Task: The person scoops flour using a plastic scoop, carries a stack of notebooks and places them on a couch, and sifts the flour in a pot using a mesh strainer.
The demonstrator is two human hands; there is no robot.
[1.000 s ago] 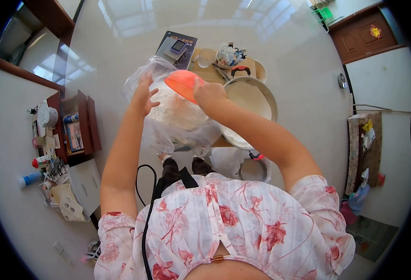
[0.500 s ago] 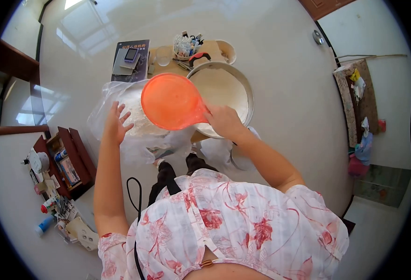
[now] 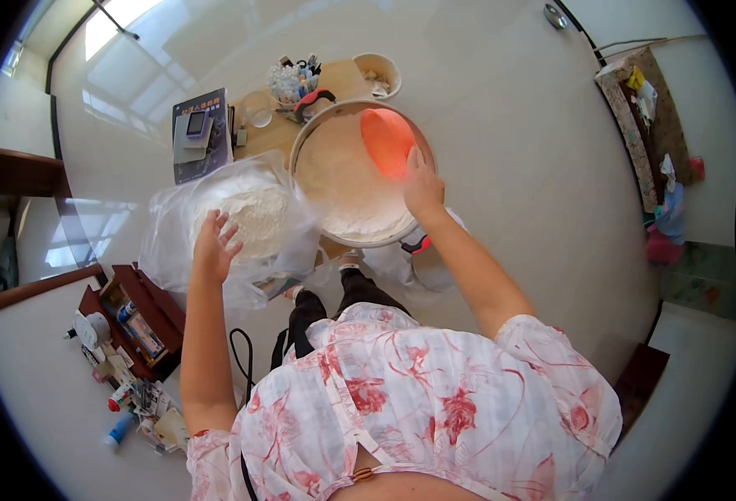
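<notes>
Orange scoop (image 3: 387, 142), tilted over the pan (image 3: 298, 142): that is what I have in the right hand (image 3: 424, 185). The fingers are closed around its handle, and the scoop's body reaches beyond the grip and a little to its left, inside the rim as I see it. I cannot tell how much height separates scoop and powder. The pan's near-side rim passes beneath the wrist, and the white powder (image 3: 330, 171) inside spreads leftward from the grip. One red-and-black handle (image 3: 313, 102) juts past the rim, beyond and left of the grip; another (image 3: 418, 245) sits on the body side of it.

Well left of the grip I have the left hand (image 3: 216, 240), fingers spread and holding nothing, in front of the clear plastic bag (image 3: 167, 242) with its heap of powder. Whether it touches the plastic I cannot tell. The bag's loose edge comes right up to the pan, so room between them is tight.

Past the pan, the table (image 3: 343, 81) carries a pen basket (image 3: 294, 82) and a glass (image 3: 257, 108), with a white bowl (image 3: 378, 75) at its far edge. My widest room is rightward, over pale floor (image 3: 518, 150).
</notes>
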